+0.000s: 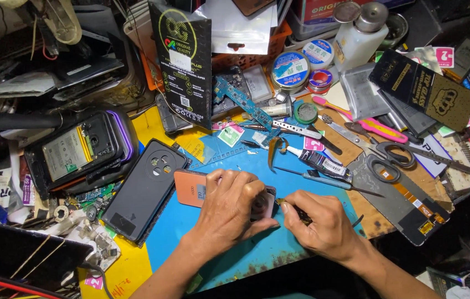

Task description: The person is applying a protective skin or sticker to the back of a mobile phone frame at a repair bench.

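So I've got the orange phone (199, 191) pinned flat on the blue mat (257, 252) under my left hand (229, 207), fingers curled over its right end and pressing down, so that hand is clamped on the phone. My right hand (323, 224) sits just beside it, fingers pinched together around a thin dark tool (296, 210) with the tip poking at the phone's right edge, right where my left fingers are.

How far along? Hard to say. The phone looks like it's lying back up and I can't tell from here if the back has lifted at all, my own hand hides the seam. I'd guess I'm at the prying stage, with the opening itself left to do.

Just left of my grip lies a dark phone back cover (146, 191) with a round camera ring, and further left an opened phone (77, 149) with its battery showing. Up past my right hand there's a small glue tube (318, 160), then scissors (390, 158), a pink-handled tool (357, 119), a blue circuit board (243, 102) and a couple of round tins (290, 69) at the far end
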